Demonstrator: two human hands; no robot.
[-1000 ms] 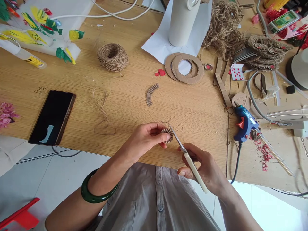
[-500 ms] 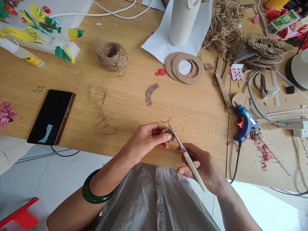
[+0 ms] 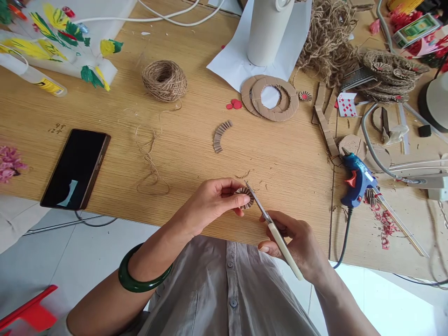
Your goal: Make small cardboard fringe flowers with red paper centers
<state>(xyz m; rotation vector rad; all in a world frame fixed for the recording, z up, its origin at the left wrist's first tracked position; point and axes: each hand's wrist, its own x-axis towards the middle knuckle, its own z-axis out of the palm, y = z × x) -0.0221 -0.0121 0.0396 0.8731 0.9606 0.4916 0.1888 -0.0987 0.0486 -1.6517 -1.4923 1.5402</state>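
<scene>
Between thumb and fingers, my left hand pinches a small round rosette of corrugated cardboard near the table's front edge. My right hand is closed around scissors with pale handles. Their blades point up and left, right beside the rosette's edge; I cannot tell whether they touch it. Small brown trimmings lie on the wood just beyond. Farther up rests a curved strip of corrugated cardboard. Part of the rosette is hidden by my thumb.
A twine ball and a phone lie to the left. Cardboard rings and red discs sit near a white cylinder. On the right are a blue glue gun, cables and a playing card.
Almost nothing differs: both hands, the rosette and the scissors hold nearly the same position. The whole view has shifted very slightly.
</scene>
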